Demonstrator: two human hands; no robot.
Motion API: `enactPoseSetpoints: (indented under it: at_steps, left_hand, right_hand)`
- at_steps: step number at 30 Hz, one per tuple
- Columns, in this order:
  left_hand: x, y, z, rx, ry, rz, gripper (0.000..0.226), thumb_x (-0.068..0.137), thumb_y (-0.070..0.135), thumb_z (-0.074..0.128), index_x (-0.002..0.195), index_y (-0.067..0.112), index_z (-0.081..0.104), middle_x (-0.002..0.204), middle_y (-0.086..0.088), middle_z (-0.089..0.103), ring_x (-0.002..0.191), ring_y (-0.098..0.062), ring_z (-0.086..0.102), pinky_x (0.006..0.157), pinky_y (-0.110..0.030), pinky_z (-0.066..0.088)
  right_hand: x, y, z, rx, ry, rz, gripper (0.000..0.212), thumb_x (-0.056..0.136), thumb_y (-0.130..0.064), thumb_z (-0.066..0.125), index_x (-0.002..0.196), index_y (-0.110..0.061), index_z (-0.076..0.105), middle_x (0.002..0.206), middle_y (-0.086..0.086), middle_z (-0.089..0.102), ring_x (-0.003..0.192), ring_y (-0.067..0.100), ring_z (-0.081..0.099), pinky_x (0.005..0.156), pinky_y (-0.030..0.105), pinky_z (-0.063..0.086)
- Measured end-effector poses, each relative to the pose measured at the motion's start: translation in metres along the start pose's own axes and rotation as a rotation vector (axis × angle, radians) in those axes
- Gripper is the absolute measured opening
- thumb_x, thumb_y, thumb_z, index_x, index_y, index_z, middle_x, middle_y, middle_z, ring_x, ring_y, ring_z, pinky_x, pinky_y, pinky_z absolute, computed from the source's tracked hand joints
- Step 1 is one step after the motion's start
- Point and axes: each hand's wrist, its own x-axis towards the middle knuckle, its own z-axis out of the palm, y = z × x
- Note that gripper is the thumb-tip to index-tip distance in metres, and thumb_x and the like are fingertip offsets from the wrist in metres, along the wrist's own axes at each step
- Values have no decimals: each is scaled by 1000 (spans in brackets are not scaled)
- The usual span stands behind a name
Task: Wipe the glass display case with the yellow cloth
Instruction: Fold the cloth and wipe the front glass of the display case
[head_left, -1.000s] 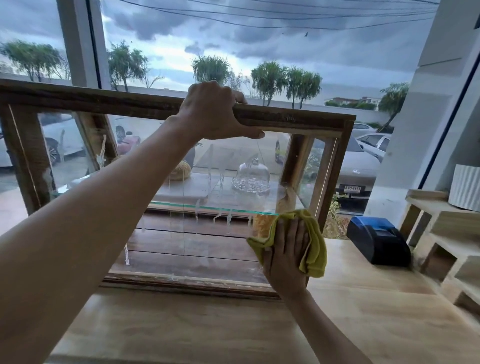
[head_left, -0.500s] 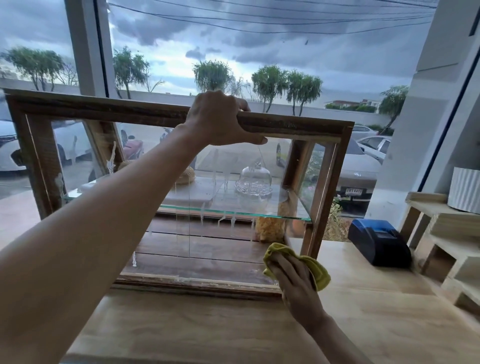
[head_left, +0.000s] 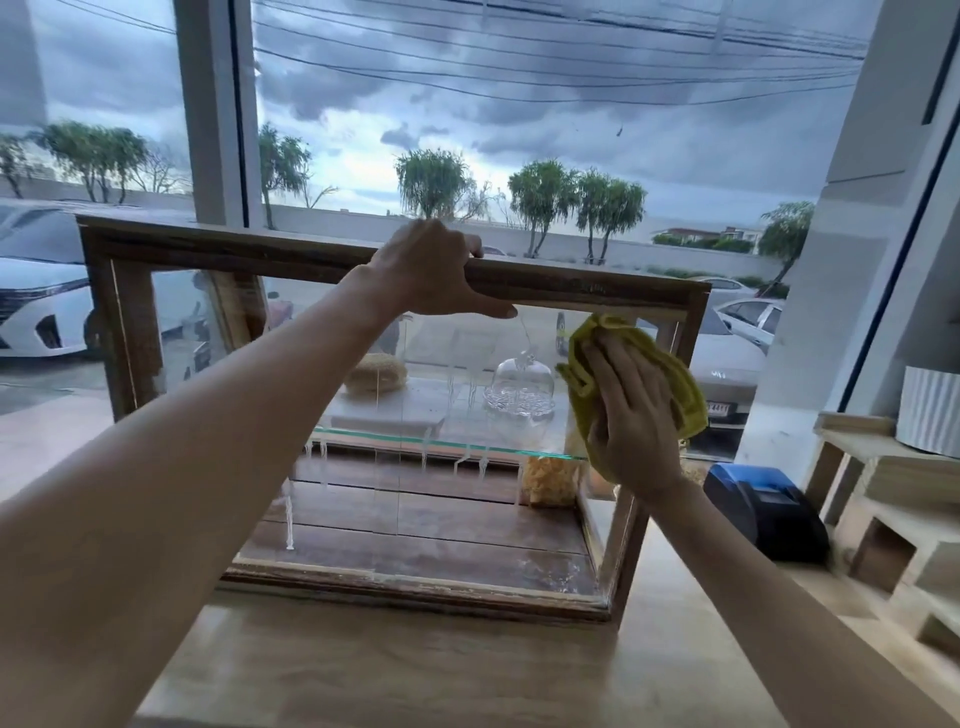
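Note:
A wood-framed glass display case (head_left: 218, 254) stands on the wooden counter, with streaks of liquid running down its front pane. My left hand (head_left: 431, 270) grips the top rail of the frame near its middle. My right hand (head_left: 628, 415) lies flat against the upper right of the front glass, pressing the yellow cloth (head_left: 675, 374) to it. The cloth sticks out above and to the right of my fingers. Inside, a glass dome dish (head_left: 519, 387) and a round bread (head_left: 374, 371) sit on the glass shelf.
A blue and black device (head_left: 763, 509) sits on the counter right of the case. Light wooden shelving (head_left: 893, 499) with a white ribbed pot (head_left: 930, 410) stands at the far right. A big window behind shows parked cars and trees.
My right hand has swept the cloth up the right side of the glass, from the bottom corner to just under the top rail. My left hand stays on the top rail.

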Motion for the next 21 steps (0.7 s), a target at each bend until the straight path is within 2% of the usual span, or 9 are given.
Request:
enactPoseSetpoints:
  at_steps: [2,4,7,10,14,18,21]
  left_hand:
    - [-5,-8,1,33,51,-16,94,57,87,50,117,15,64,75,-6,71,63,-17,52,80,-30,48]
    - [-6,-9,2,53,75,-21,93,58,87,50,116,16,65,72,-5,70,62,-16,51,78,-29,46]
    - [-5,-10,3,56,88,-13,92,58,86,51,115,16,65,70,-5,69,63,-16,50,79,-31,47]
    - [-5,-10,4,49,99,-9,94,56,88,49,112,16,66,69,-5,69,62,-17,52,78,-31,48]
    - [-5,-10,3,42,79,-7,93,53,92,47,107,19,68,71,-4,70,68,-22,62,77,-32,51]
    - [-7,-8,1,45,77,-14,92,52,91,47,104,18,69,55,4,50,63,-20,53,73,-30,46]
    - [-7,-6,0,44,84,-25,93,50,91,42,104,20,70,57,3,52,63,-19,51,72,-29,44]
  right_hand:
    - [1,4,3,-75,-80,14,48,97,-24,43,142,-8,39,146,14,42,137,28,35,114,44,24]
    - [1,3,5,-127,-148,25,54,94,-26,42,145,-10,36,151,10,35,142,25,27,118,47,15]
    - [3,-4,11,-121,-189,54,58,94,-29,36,148,-10,29,155,6,22,146,21,13,120,44,7]
    - [5,-7,17,-96,-182,48,60,94,-31,36,149,-12,25,155,3,17,146,19,9,120,42,4]
    - [17,-7,17,-92,-213,-100,58,95,-33,35,149,-14,27,155,3,20,146,19,13,120,40,6]
    - [26,-9,18,-112,-310,-265,58,96,-32,34,150,-15,25,158,3,18,147,19,13,120,41,8]
    - [23,-6,18,-94,-372,-401,57,97,-33,30,150,-14,24,158,4,18,147,20,12,120,41,8]
